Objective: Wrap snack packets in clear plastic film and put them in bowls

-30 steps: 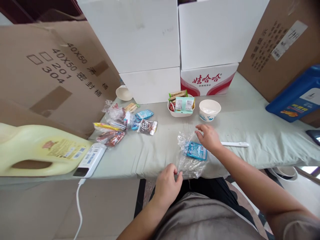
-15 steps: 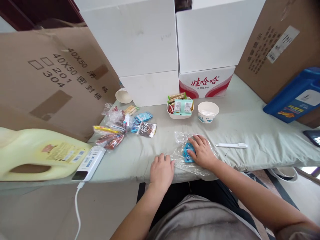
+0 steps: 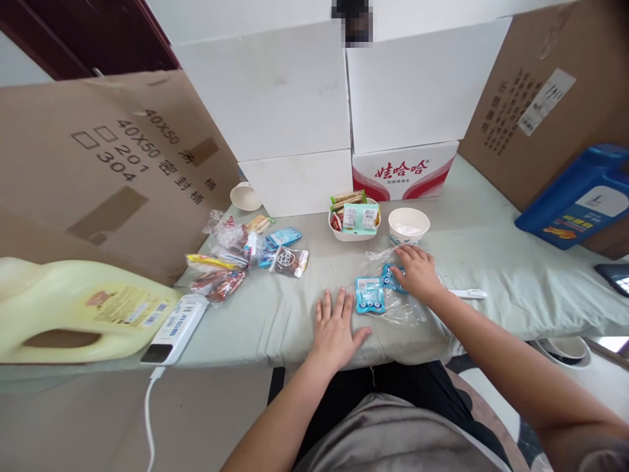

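Here at lower centre, the left hand point(image 3: 335, 334) lies palm-down, fingers spread and gripping nothing, seemingly braced on the surface point(image 3: 285, 314). Just right of it, the near blue packet point(image 3: 370, 295) lies flat at the edge of the clear plastic bag point(image 3: 405, 309), its printed face in plain sight. And the right hand point(image 3: 419, 272) reaches over the far blue packet point(image 3: 392, 278), covering part of it, perhaps steadying the flimsy plastic; whether those fingers pinch anything, I can't tell. Beyond, the round bowl point(image 3: 409, 223) sits upright at right of centre.
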Demonstrator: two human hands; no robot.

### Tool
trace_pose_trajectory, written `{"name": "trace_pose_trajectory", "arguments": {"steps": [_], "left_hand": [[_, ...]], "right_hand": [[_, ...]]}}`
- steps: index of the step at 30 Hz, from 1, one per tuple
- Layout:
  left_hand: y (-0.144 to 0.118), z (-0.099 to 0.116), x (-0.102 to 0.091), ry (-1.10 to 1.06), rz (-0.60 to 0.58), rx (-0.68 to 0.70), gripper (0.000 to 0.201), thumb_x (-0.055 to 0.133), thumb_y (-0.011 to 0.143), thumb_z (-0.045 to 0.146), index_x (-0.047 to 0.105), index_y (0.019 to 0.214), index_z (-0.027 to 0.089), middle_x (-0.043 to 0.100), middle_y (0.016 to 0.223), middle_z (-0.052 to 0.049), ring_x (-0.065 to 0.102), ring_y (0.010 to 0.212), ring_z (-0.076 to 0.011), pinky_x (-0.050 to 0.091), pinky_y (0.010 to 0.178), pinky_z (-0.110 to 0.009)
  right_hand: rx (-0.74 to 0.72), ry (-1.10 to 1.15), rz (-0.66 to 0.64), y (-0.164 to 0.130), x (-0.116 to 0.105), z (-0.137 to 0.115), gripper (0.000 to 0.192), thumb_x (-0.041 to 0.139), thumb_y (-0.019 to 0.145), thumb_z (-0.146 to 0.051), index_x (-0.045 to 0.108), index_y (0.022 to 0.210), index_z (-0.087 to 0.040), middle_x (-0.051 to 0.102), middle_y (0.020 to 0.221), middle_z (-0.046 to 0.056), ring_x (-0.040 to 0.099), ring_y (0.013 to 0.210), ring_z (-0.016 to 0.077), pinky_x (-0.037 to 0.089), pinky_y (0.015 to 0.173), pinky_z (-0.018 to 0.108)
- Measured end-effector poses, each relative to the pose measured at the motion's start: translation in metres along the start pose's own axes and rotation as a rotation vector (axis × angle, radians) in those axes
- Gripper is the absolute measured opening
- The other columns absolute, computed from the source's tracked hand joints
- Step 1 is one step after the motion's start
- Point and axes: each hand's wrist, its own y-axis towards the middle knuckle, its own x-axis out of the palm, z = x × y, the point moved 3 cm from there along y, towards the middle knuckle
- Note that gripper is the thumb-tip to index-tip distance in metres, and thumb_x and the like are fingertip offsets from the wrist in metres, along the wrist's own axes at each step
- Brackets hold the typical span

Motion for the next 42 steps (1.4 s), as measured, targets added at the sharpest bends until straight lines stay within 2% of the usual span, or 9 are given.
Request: {"name": "trace_pose_trajectory", "arguments": {"steps": [5,9,14,19,23,26,30,35,42], "left_hand": [[-0.011,0.016,-0.033,0.031,-0.004,-0.017,0.063,0.058,0.083,0.059,0.058,0.128,0.015,0.056,0.133,-0.017,0.044,0.126,-0.041,0.04,0.099,-0.054],[0.003,0.02,-0.051,-0.031,0.112,0.009,0.033,0.042,0.096,0.035,0.068,0.089,0.015,0.066,0.089,-0.012,0.059,0.094,-0.0294,0.049,0.083,-0.045],[0.041,0.009,-0.022,-0.287,0.243,0.242,0.036,0.035,0.097,0.021,0.053,0.126,0.012,0.059,0.128,-0.015,0.053,0.122,-0.0243,0.046,0.101,-0.042],[0.044,-0.003,0.012,-0.182,0.149,0.205,0.063,0.046,0.093,0.048,0.037,0.144,0.013,0.036,0.153,-0.015,0.025,0.145,-0.032,0.033,0.114,-0.051],[0.038,-0.003,0.012,-0.162,0.108,0.172,0.065,0.046,0.092,0.052,0.037,0.146,0.016,0.037,0.152,-0.014,0.028,0.144,-0.0318,0.031,0.114,-0.05],[0.038,-0.003,0.01,-0.185,0.094,0.159,0.064,0.046,0.092,0.052,0.039,0.144,0.015,0.041,0.15,-0.014,0.03,0.143,-0.0316,0.032,0.114,-0.05],[0.038,-0.004,0.01,-0.208,0.108,0.16,0.062,0.049,0.092,0.049,0.041,0.143,0.015,0.041,0.15,-0.013,0.03,0.143,-0.0305,0.031,0.115,-0.049],[0.036,-0.005,0.009,-0.212,0.091,0.16,0.063,0.048,0.092,0.05,0.041,0.143,0.013,0.039,0.151,-0.013,0.029,0.143,-0.0306,0.032,0.114,-0.05],[0.035,-0.008,0.016,-0.175,0.109,0.169,0.062,0.046,0.093,0.049,0.041,0.144,0.015,0.039,0.152,-0.012,0.03,0.143,-0.0308,0.036,0.112,-0.049]], "right_hand": [[-0.233,0.228,-0.004,-0.011,-0.012,-0.027,0.032,0.045,0.094,-0.033,0.066,0.111,-0.016,0.067,0.112,0.012,0.057,0.107,0.0261,0.043,0.096,0.04],[-0.465,0.237,-0.19,-0.036,0.005,-0.063,0.051,0.056,0.088,-0.05,0.057,0.13,-0.021,0.054,0.137,0.012,0.043,0.13,0.0317,0.031,0.108,0.051],[-0.497,0.127,-0.335,-0.049,0.021,-0.077,0.055,0.052,0.089,-0.051,0.052,0.137,-0.023,0.042,0.148,0.011,0.024,0.141,0.0355,0.013,0.112,0.06],[-0.28,0.006,-0.274,-0.036,0.009,-0.035,0.06,0.057,0.086,-0.054,0.052,0.137,-0.024,0.044,0.147,0.011,0.033,0.133,0.0403,0.026,0.106,0.061],[-0.121,-0.011,-0.245,-0.027,-0.005,0.0,0.064,0.064,0.081,-0.047,0.05,0.137,-0.019,0.05,0.139,0.015,0.045,0.122,0.0358,0.038,0.1,0.05],[-0.082,0.066,-0.343,-0.018,-0.011,0.011,0.069,0.07,0.075,-0.039,0.048,0.138,-0.019,0.052,0.137,0.014,0.047,0.123,0.0322,0.038,0.102,0.043],[-0.037,0.065,-0.518,-0.005,-0.017,0.011,0.074,0.075,0.068,-0.032,0.049,0.136,-0.016,0.053,0.133,0.016,0.047,0.124,0.0337,0.038,0.103,0.042],[-0.147,0.123,-0.552,-0.001,-0.032,-0.003,0.077,0.077,0.063,-0.019,0.046,0.133,-0.016,0.057,0.125,0.015,0.053,0.117,0.0297,0.04,0.098,0.039],[-0.256,0.356,-0.786,0.0,-0.052,-0.004,0.022,0.07,0.071,-0.024,0.06,0.09,-0.018,0.066,0.091,0.004,0.062,0.082,0.0208,0.047,0.072,0.03]]}}
